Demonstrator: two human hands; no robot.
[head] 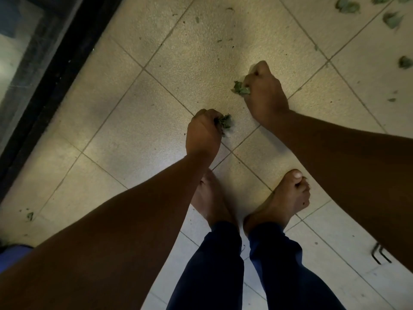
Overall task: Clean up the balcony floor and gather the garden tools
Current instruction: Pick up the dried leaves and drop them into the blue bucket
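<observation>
Hands full, we stoop over the tiled balcony floor (125, 139): our left hand (202, 133) is curled tight round a clump of green leaf scraps (224, 123), and our right hand (263, 92) is fisted round a second clump of leaves (241, 88) that pokes out on its thumb side. Neither grip has room to spare. More loose leaves (392, 19) lie scattered on the tiles well beyond the right fist, up and away to its outer side, so the right hand is plainly the nearer one; a single scrap (29, 216) sits far behind the left grip, near the dark door track (55, 72). A dark metal tool (381, 253), only partly visible, lies back beneath the right forearm.
</observation>
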